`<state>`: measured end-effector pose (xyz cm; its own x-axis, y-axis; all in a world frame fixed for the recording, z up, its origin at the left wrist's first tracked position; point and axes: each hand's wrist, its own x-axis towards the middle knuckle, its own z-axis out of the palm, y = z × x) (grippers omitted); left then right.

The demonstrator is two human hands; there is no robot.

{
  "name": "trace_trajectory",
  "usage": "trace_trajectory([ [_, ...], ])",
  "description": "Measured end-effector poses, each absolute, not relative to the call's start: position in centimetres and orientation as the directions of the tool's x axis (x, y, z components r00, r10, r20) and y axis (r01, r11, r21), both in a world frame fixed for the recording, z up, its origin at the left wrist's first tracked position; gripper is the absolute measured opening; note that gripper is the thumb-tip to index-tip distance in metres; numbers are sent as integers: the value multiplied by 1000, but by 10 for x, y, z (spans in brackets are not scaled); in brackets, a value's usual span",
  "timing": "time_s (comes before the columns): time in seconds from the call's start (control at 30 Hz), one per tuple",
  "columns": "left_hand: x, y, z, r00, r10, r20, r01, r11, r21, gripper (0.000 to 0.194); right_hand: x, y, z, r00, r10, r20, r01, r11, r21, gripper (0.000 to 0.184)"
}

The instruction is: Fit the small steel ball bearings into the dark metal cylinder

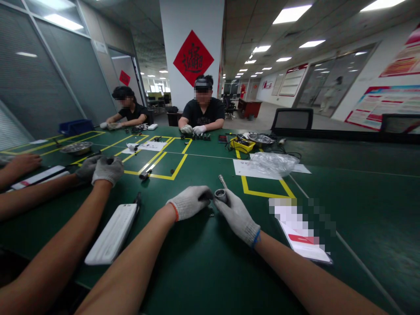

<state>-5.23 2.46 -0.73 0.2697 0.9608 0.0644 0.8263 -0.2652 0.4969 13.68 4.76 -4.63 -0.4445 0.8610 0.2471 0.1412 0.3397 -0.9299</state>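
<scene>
From where I stand, the person's right hand point(236, 215), in a white glove, grips a hollow metal cylinder point(221, 195), its open end facing up, above the green counter point(210, 271). The left hand point(192, 202), gloved too, has its fingers bent together close beside the cylinder's rim; I can't tell whether they pinch anything. A slim metal rod point(222, 181) shows just beyond the cylinder, and small metal pieces point(211, 215) lie on the counter below the hands. To the left, a co-worker's gloved hands point(108, 170) meet near a white slab-shaped object point(113, 234).
</scene>
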Motion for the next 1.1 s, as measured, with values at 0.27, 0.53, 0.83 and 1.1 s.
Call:
trace_trajectory([
  [0.27,-54,26,-9,259,964,59,843,-256,473,23,138,47,-46,-455,856,245,140,341,-930,26],
  [0.53,-52,24,-5,259,966,15,854,-236,463,21,137,47,-46,-440,862,253,133,341,-931,24],
  [0.83,-54,26,-4,214,968,127,804,-249,539,20,137,45,-45,-430,856,286,120,369,-922,22],
  [1.1,-58,27,4,51,940,339,561,-307,768,20,139,40,-43,-398,834,382,129,463,-877,17],
])
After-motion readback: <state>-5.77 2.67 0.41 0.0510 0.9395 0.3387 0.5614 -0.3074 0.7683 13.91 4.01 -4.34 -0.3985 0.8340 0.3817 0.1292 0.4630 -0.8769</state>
